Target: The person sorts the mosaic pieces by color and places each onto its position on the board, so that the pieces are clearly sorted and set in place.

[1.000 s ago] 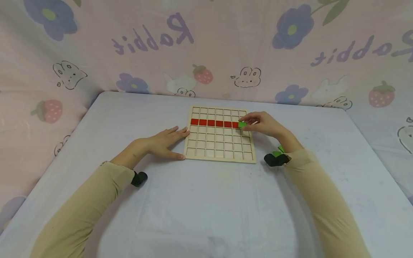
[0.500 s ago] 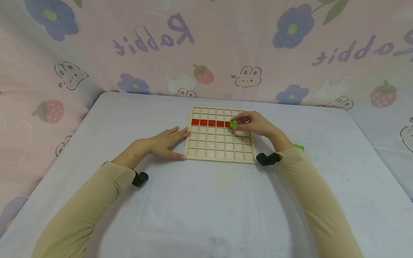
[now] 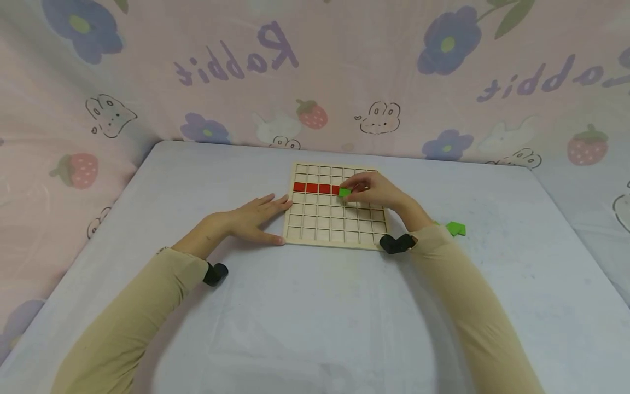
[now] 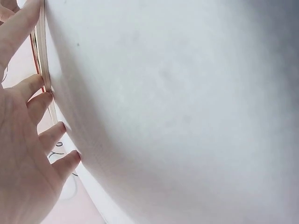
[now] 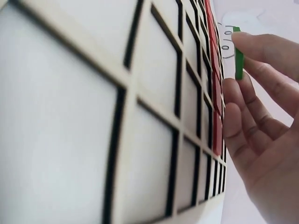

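Green tile held along the red row, right hand shifted inward

Change of position: the right hand [image 3: 376, 189], with the green tile [image 3: 344, 192] in its fingers, is now further toward the left hand [image 3: 253, 220] than in the two earlier head views. It travels along the line of red tiles [image 3: 312, 187], so fewer of these show to the left of its fingertips; the rest of the row is hidden behind the hand. Judged from this, the tile is in transit and placement is incomplete.

Right hand: grasping. The fingertips pinch the green tile by opposite edges, with only the tile's thickness between them; the remaining fingers bend loosely below the tile in the right wrist view. In that view the tile appears to stand clear of the grid board [image 3: 323, 222], not seated in a cell.

Left hand: relaxed and holding nothing. Its fingers are spread, and the thumb and fingertips touch the near side edge of the board, apparently as a brace. This posture is unchanged.

Adjacent parts: further green pieces [image 3: 456, 229] lie to the right of the right wrist, partly covered by the sleeve [image 3: 472, 301]; their number cannot be determined
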`<state>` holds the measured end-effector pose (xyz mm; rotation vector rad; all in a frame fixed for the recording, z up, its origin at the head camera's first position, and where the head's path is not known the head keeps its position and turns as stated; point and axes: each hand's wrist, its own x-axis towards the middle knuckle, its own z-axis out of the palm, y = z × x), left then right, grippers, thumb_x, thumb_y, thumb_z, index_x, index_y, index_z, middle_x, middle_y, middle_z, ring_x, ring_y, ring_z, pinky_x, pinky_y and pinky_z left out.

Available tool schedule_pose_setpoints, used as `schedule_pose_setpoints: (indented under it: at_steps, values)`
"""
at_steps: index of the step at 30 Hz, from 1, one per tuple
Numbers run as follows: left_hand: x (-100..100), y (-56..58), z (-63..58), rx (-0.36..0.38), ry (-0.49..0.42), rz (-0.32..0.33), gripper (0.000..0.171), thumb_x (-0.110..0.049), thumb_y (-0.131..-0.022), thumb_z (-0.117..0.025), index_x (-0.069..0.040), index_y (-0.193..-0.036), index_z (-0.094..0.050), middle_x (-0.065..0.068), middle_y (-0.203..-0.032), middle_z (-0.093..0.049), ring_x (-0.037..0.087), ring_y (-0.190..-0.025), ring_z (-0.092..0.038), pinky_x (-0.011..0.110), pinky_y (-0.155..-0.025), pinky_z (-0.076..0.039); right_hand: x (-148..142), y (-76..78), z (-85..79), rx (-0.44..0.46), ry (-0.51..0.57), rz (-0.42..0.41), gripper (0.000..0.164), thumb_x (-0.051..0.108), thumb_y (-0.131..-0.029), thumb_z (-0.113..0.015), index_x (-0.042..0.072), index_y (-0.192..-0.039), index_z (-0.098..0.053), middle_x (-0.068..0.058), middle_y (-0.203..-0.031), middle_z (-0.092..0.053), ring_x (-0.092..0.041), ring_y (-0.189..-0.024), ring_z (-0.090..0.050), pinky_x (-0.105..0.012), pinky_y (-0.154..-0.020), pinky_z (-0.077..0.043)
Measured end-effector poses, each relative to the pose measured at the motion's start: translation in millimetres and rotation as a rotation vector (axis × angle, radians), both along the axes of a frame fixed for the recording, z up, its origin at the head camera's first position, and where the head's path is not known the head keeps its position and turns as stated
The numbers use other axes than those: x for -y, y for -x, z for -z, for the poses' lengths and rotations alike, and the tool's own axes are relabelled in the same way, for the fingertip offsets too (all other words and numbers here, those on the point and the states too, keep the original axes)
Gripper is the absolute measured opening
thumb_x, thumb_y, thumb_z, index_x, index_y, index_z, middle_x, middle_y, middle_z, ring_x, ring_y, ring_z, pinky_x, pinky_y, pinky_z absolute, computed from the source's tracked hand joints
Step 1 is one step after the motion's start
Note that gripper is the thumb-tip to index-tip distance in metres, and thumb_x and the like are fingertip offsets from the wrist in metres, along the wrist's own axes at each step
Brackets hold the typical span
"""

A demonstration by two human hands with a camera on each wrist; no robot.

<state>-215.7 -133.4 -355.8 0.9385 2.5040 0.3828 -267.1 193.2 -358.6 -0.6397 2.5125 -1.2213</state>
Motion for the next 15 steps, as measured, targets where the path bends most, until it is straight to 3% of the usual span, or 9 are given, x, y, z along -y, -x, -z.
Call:
schedule_pose_setpoints:
  at_steps: [15]
  values:
    - [1.0, 0.3, 0.9, -0.008, 0.005, 0.006, 0.089, -0.048, -0.089, -0.062, -0.012, -0.155, -0.015, 0.008, -0.162, -0.006, 0.039, -0.148, 0.001, 0.058, -0.118, -0.004, 19.3, 2.7, 4.0, 0.022, -0.048, 0.009, 0.038, 0.016, -0.085, -0.073, 0.002, -0.12, -0.066, -0.015, -0.105, -0.067, -0.02, -0.088, -0.06, -0.026, -0.077, -0.046]
